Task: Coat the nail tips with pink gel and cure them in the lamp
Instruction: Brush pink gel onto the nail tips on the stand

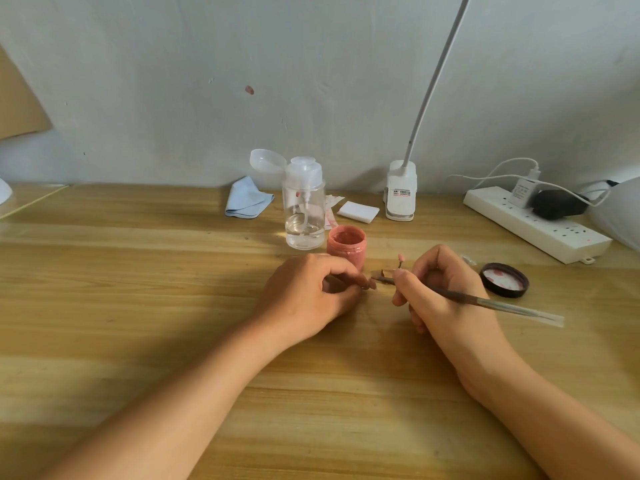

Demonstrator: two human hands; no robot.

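Observation:
My left hand (304, 296) pinches a small pink-coated nail tip (366, 284) just above the wooden table (138, 306). My right hand (443, 292) grips a thin brush (485, 302) like a pen, and its bristle end touches that nail tip. An open jar of pink gel (347, 244) stands right behind my left hand's fingers. Another pink nail tip (401, 260) on a short stick pokes up beside my right thumb. The jar's black lid (504, 280) lies upside down to the right.
A clear pump bottle (304, 209) with its cap flipped open stands behind the jar. A blue cloth (246, 198), white pads (358, 211) and a white clip-on lamp (401, 192) sit along the wall. A white power strip (540, 226) with plugs lies at the far right.

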